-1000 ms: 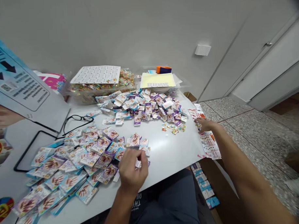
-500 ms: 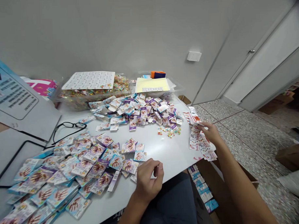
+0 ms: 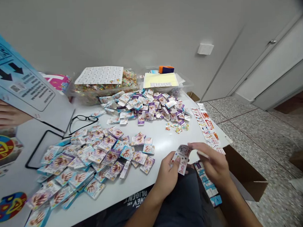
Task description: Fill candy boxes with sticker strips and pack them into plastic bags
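- I'm watching the left hand [image 3: 168,175] pinching a printed sheet [image 3: 182,157], thumb pressing on its face.
- The right hand [image 3: 214,162] is closing its fingers narrowly on the upper end; the sheet is curling between both hands, over the front edge of the table [image 3: 164,142].
- The left tub [image 3: 85,98] is holding a heap of colourful packets [image 3: 130,79], a chart [image 3: 99,75] lying on top.
- Over the right tub [image 3: 182,86], a yellow paper [image 3: 160,80] is hiding much of the contents from me.
- Open-ended boxes [image 3: 151,108] are crowding the tubs' fronts; a second pile [image 3: 90,158] is filling the left side.
- A strip [image 3: 208,128] is running along the right edge.
- White tabletop is showing between piles and strip.
- Below the right corner, a carton [image 3: 246,171] is standing open.
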Available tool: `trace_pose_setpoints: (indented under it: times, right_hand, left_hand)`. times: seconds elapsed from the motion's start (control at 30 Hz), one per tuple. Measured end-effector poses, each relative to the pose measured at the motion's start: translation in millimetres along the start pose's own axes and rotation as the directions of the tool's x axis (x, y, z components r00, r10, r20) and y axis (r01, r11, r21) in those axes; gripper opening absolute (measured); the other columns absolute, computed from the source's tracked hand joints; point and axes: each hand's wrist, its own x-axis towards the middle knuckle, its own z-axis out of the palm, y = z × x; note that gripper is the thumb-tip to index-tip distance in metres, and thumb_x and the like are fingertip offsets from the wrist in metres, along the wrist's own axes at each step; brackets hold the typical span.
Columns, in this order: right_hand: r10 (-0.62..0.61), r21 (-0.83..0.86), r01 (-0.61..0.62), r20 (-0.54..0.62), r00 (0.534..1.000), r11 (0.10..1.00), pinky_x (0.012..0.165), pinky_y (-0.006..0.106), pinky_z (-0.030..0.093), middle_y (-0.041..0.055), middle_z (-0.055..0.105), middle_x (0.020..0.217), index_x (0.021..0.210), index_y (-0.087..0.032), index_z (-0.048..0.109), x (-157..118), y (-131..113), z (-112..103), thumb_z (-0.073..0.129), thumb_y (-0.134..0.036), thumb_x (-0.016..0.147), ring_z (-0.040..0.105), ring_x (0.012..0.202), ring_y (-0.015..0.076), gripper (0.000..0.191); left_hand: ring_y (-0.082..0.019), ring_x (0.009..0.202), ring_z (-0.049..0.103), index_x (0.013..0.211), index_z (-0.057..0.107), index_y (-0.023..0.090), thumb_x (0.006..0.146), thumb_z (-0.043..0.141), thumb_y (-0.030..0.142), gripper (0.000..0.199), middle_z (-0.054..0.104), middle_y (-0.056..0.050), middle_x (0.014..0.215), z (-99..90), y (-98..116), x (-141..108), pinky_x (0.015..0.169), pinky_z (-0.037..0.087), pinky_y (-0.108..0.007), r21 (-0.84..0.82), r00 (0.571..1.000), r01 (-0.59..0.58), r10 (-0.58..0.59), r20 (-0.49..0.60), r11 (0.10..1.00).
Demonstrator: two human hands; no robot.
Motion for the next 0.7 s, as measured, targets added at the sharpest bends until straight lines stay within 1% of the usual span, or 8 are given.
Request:
trace_pose_setpoints:
  times: [0.07, 0.17, 0.23, 0.3, 0.37, 0.53, 0.6, 0.7]
  right_hand:
    - [-0.176, -0.096, 0.204, 0.241, 0.954, 0.974, 0.113, 0.052, 0.044, 0.0111, 0.060, 0.147, 0.148, -0.025, 0.052, -3, -12, 9, 0.053, -0.027, 0.101, 0.053, 0.138, 0.0298, 0.046]
    - [-0.188, -0.268, 0.321, 0.423, 0.886, 0.908, 0.120, 0.065, 0.027, 0.0156, 0.046, 0.158, 0.155, -0.021, 0.042, -10, -23, 24, 0.064, -0.049, 0.095, 0.034, 0.151, 0.0380, 0.069]
    - [-0.199, -0.245, 0.298, 0.360, 0.911, 0.923, 0.117, 0.063, 0.033, 0.0158, 0.055, 0.151, 0.151, -0.022, 0.047, -16, -24, 35, 0.062, -0.047, 0.096, 0.043, 0.145, 0.0365, 0.062]
    - [-0.153, -0.186, 0.173, 0.117, 0.981, 0.967, 0.109, 0.055, 0.044, 0.0143, 0.065, 0.137, 0.143, -0.024, 0.055, -18, -22, 42, 0.059, -0.034, 0.099, 0.056, 0.133, 0.0312, 0.045]
    - [0.020, -0.118, -0.032, -0.107, 0.994, 0.992, 0.100, 0.047, 0.051, 0.0140, 0.067, 0.131, 0.134, -0.024, 0.062, -14, -19, 45, 0.061, -0.029, 0.097, 0.061, 0.124, 0.0291, 0.037]
    - [0.488, 0.170, -0.497, 0.093, 0.868, 0.851, 0.060, 0.029, 0.055, 0.0055, 0.075, 0.079, 0.095, -0.017, 0.076, 1, -9, 43, 0.061, -0.048, 0.096, 0.069, 0.069, 0.0205, 0.034]
    - [0.535, 0.117, -0.530, -0.012, 0.845, 0.840, 0.054, 0.028, 0.053, 0.0043, 0.073, 0.070, 0.093, -0.018, 0.075, -2, -5, 46, 0.059, -0.051, 0.096, 0.067, 0.059, 0.0194, 0.037]
    - [0.354, -0.109, -0.372, -0.159, 0.922, 0.922, 0.066, 0.032, 0.059, 0.0091, 0.079, 0.085, 0.101, -0.022, 0.075, -18, -2, 60, 0.055, -0.046, 0.098, 0.075, 0.073, 0.0245, 0.031]
  left_hand:
    - [-0.025, 0.098, 0.072, 0.121, 0.068, 0.017, 0.089, 0.065, 0.062, 0.055, 0.074, -0.012, 0.111, -5.1, 5, 0, 0.082, 0.059, -0.034, -0.170, 0.999, -0.012, 0.003, -0.053, 0.985]
    - [-0.028, 0.116, 0.066, 0.124, 0.068, 0.018, 0.092, 0.056, 0.068, 0.061, 0.070, -0.014, 0.125, -12.8, 15, -3, 0.099, 0.053, -0.038, -0.296, 0.997, -0.013, -0.011, -0.077, 0.955]
    - [-0.026, 0.118, 0.064, 0.122, 0.069, 0.019, 0.092, 0.061, 0.061, 0.052, 0.070, -0.012, 0.125, -15.8, 21, -6, 0.104, 0.050, -0.037, -0.187, 0.999, -0.038, 0.031, -0.041, 0.982]
    - [-0.024, 0.111, 0.065, 0.113, 0.071, 0.018, 0.092, 0.067, 0.052, 0.040, 0.072, -0.009, 0.116, -16.7, 23, -9, 0.101, 0.049, -0.034, -0.019, 0.996, -0.087, 0.088, 0.036, 0.996]
    - [-0.021, 0.097, 0.066, 0.104, 0.071, 0.017, 0.093, 0.066, 0.050, 0.035, 0.073, -0.007, 0.103, -15.9, 21, -11, 0.091, 0.053, -0.031, 0.079, 0.991, -0.096, 0.087, 0.106, 0.992]
    - [-0.016, 0.075, 0.063, 0.098, 0.064, 0.018, 0.087, 0.071, 0.048, 0.033, 0.069, -0.002, 0.086, -14.3, 8, -13, 0.070, 0.054, -0.027, 0.053, 1.000, -0.017, 0.016, 0.012, 0.998]
    - [-0.017, 0.078, 0.064, 0.094, 0.065, 0.017, 0.085, 0.073, 0.043, 0.028, 0.070, -0.002, 0.085, -17.0, 7, -12, 0.075, 0.053, -0.028, 0.057, 0.999, -0.028, 0.029, -0.015, 0.998]
    - [-0.019, 0.082, 0.065, 0.083, 0.069, 0.017, 0.086, 0.068, 0.031, 0.015, 0.071, -0.003, 0.081, -25.5, 11, -7, 0.081, 0.052, -0.030, 0.160, 0.995, -0.089, 0.079, 0.068, 0.983]
